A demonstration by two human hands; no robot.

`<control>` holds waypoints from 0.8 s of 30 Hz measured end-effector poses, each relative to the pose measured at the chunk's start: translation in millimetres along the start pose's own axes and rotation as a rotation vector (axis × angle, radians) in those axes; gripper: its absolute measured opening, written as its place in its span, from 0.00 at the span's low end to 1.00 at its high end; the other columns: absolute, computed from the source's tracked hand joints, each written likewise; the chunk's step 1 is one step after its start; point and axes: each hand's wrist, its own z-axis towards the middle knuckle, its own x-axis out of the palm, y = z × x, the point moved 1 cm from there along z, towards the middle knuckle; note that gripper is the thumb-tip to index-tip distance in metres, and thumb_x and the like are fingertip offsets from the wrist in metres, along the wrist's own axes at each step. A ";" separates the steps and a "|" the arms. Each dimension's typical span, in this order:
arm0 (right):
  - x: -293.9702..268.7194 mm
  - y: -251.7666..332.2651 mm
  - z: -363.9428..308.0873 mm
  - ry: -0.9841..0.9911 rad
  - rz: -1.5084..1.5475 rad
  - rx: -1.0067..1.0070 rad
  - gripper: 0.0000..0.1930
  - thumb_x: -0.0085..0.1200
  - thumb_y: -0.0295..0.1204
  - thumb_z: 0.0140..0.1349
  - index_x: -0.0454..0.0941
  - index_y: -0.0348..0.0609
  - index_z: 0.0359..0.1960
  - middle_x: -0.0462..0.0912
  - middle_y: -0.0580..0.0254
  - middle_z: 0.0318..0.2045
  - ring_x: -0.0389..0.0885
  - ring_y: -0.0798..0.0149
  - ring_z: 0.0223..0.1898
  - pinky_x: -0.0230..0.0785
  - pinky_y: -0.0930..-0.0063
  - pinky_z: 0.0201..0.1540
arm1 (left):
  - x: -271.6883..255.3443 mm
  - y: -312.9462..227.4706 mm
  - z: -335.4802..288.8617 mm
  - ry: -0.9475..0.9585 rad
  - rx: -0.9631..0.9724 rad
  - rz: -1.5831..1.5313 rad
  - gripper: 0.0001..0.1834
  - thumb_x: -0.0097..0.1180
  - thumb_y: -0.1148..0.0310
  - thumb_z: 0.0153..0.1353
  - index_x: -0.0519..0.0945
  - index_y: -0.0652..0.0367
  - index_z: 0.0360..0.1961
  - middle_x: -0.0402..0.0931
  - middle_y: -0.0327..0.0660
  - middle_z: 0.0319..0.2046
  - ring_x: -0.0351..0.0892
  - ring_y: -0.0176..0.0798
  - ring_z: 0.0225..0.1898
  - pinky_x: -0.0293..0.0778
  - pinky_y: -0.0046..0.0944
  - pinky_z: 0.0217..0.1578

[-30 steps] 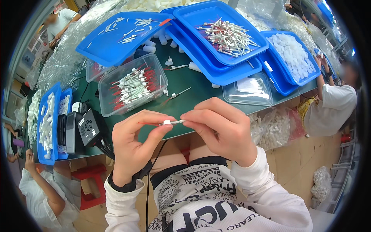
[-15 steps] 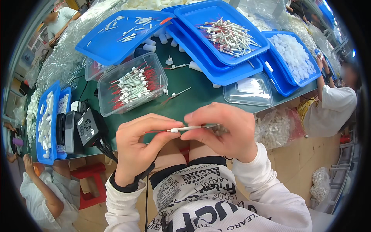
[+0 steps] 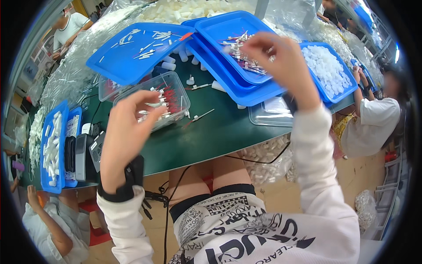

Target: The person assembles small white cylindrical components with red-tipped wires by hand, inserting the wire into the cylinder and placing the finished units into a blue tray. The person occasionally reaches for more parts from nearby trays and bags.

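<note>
My left hand [image 3: 127,132] is over the near side of a clear plastic box [image 3: 181,115], thumb and fingers apart. Inside the box lie many thin white tubes with red wire ends and small white collars [image 3: 167,97]; part of them is hidden by that hand. My right hand [image 3: 283,61] hovers above the upper blue tray [image 3: 215,26], fingers bent and somewhat blurred, with a gap between thumb and forefinger. Nothing can be made out in it. A pile of similar thin white tubes with red wires [image 3: 237,46] lies in that tray, partly covered by the hand.
A blue tray [image 3: 105,55] with scattered tubes stands behind the box. White caps [image 3: 325,70] fill another tray at right. One loose tube [image 3: 202,116] lies on the green table [image 3: 211,141]. Black devices [image 3: 85,152] stand at left. Co-workers sit either side.
My hands have parted from the thin tube they held between them. The left has moved to the clear box, the right up to the blue tray. That tube can no longer be picked out.
</note>
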 end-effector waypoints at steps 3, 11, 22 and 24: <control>-23.8 -78.7 48.4 -0.001 -0.430 -0.013 0.11 0.61 0.36 0.51 0.83 0.43 0.31 0.84 0.55 0.29 0.83 0.57 0.32 0.74 0.66 0.36 | -0.7 19.7 22.8 0.028 -0.133 0.224 0.13 0.62 0.70 0.52 0.82 0.66 0.37 0.82 0.52 0.33 0.82 0.45 0.34 0.75 0.38 0.37; 8.8 -66.1 53.5 0.008 -0.714 -0.101 0.10 0.57 0.36 0.55 0.81 0.41 0.29 0.83 0.55 0.26 0.81 0.50 0.32 0.73 0.60 0.38 | 15.5 58.4 33.6 0.090 -0.013 0.389 0.11 0.64 0.76 0.44 0.84 0.63 0.33 0.82 0.45 0.25 0.80 0.40 0.27 0.74 0.37 0.32; 112.6 12.6 10.3 0.911 -0.539 -0.190 0.13 0.61 0.31 0.48 0.79 0.36 0.33 0.82 0.45 0.33 0.81 0.45 0.37 0.74 0.56 0.41 | 5.3 46.3 22.2 -0.175 0.041 0.217 0.06 0.58 0.76 0.54 0.77 0.64 0.33 0.79 0.49 0.25 0.80 0.46 0.28 0.72 0.40 0.30; 112.4 15.0 0.7 0.917 -0.506 -0.149 0.16 0.63 0.34 0.48 0.78 0.34 0.34 0.81 0.46 0.34 0.82 0.46 0.38 0.75 0.59 0.40 | -2.3 39.5 21.6 -0.277 0.052 0.104 0.03 0.55 0.74 0.58 0.76 0.63 0.32 0.80 0.45 0.25 0.80 0.38 0.27 0.70 0.35 0.29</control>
